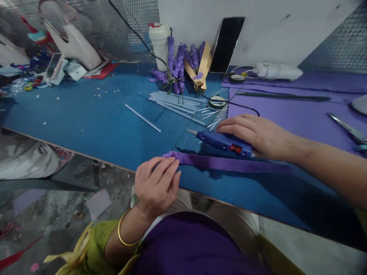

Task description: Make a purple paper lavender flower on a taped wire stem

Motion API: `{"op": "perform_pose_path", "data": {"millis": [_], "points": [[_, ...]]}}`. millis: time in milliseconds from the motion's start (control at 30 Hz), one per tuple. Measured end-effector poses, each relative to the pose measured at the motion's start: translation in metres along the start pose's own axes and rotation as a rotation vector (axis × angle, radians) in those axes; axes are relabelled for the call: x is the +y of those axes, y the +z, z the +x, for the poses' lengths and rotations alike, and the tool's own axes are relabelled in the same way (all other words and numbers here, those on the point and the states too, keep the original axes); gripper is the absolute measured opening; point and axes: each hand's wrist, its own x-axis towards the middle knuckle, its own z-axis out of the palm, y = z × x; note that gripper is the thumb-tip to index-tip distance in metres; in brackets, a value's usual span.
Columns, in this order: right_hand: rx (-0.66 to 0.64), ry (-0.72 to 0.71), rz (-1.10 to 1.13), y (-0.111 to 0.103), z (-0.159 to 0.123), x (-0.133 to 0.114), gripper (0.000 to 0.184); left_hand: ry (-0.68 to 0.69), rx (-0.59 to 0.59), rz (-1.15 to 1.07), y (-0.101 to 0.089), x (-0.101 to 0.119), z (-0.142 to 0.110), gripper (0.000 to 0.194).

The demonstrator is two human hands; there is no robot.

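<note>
A long purple strip [226, 163] lies along the blue table near its front edge. Its left end is bunched, and my left hand [157, 179] closes on that end with bent fingers; the fingertips partly hide it. Just above the strip, my right hand [255, 133] is around a blue glue gun [219, 140], whose nozzle points left. The underside of that grip is hidden. Past the glue gun lie clear glue sticks [174, 102], a lone glue stick [143, 117], thin wires [219, 116] and a roll of green tape [217, 101].
Purple fluffy flower stems [178, 63] stand at the back beside a white cup [159, 38] and a leaning phone [228, 44]. A black cable [241, 105] crosses toward my right hand. Purple sheets [286, 114], scissors [348, 128] and a white power strip [278, 71] are on the right.
</note>
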Motion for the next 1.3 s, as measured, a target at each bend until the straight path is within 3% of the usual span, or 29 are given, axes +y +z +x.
{"op": "perform_pose_path", "data": {"millis": [100, 300, 533, 1033, 1300], "points": [[0.035, -0.049, 0.059, 0.002, 0.007, -0.022, 0.028, 0.068, -0.029, -0.004, 0.002, -0.001, -0.005, 0.034], [-0.122, 0.069, 0.343, 0.01, 0.022, -0.045, 0.027, 0.076, -0.043, -0.023, 0.009, -0.004, -0.009, 0.032], [-0.078, 0.197, 0.434, 0.025, 0.021, -0.04, 0.025, 0.04, -0.085, -0.106, 0.011, -0.006, -0.009, 0.035], [-0.06, 0.136, 0.362, 0.028, 0.02, -0.038, 0.026, 0.014, -0.102, -0.112, 0.01, -0.007, -0.007, 0.032], [-0.012, 0.069, 0.286, 0.03, 0.019, -0.036, 0.033, 0.042, -0.034, -0.095, 0.015, -0.007, -0.007, 0.03]]}}
